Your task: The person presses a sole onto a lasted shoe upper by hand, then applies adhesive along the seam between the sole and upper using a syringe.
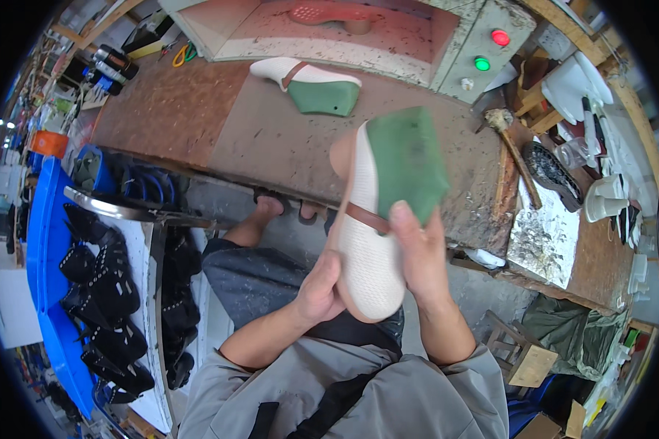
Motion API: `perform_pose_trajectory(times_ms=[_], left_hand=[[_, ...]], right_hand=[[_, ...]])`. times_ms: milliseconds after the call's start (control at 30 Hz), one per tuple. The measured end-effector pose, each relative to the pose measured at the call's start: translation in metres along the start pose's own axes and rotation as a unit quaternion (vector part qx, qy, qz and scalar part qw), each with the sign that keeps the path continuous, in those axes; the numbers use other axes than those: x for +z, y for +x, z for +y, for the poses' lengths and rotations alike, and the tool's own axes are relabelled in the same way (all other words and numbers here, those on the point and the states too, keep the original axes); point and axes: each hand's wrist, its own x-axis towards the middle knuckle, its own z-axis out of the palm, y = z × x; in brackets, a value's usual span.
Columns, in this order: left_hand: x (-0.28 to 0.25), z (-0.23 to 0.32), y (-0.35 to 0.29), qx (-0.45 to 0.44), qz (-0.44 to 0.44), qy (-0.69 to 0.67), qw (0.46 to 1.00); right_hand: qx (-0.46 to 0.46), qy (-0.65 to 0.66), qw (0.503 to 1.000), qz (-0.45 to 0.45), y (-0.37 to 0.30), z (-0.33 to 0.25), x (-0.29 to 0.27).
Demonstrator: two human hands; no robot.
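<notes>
A cream woven shoe upper (370,271) with a brown strap is raised in front of me, stretched over a green shoe last (410,161). Its toe points down toward me and the green heel block faces the bench. My left hand (321,287) grips the toe side near the edge, fingers partly hidden beneath. Closed round the other side, my right hand (421,252) has its thumb on the green last beside the strap. A second cream shoe (311,77) on a green last lies on the bench beyond, apart from my hands.
Behind the bench (168,110) stands a box-like machine (454,44) with a red-lit opening holding a sole. A hammer (516,157), a black brush (553,172) and white cups (604,197) sit at right. A rack of black shoes (106,293) stands at left.
</notes>
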Motion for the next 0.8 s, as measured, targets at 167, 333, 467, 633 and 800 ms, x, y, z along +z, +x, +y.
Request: perform_pose_trajectory(times_ms=[167, 333, 467, 633, 800], left_hand=[[0.008, 0.004, 0.033, -0.029, 0.053, -0.055, 0.997], [0.013, 0.009, 0.052, -0.032, 0.102, -0.004, 0.994], [-0.023, 0.024, 0.062, 0.351, 0.028, 0.564, 0.747], [-0.038, 0.043, 0.107, 0.378, -0.169, 0.581, 0.7], [-0.036, 0.03, 0.106, 0.396, -0.098, 0.527, 0.745]], right_hand=[[-0.139, -0.204, 0.965, -0.092, 0.002, -0.002, -0.024], [-0.357, -0.437, 0.816, -0.128, 0.007, 0.009, -0.034], [-0.4, -0.284, 0.868, -0.073, 0.04, 0.023, -0.038], [-0.438, -0.258, 0.856, -0.095, 0.058, 0.019, -0.034], [-0.473, -0.211, 0.851, -0.084, 0.064, 0.024, -0.021]])
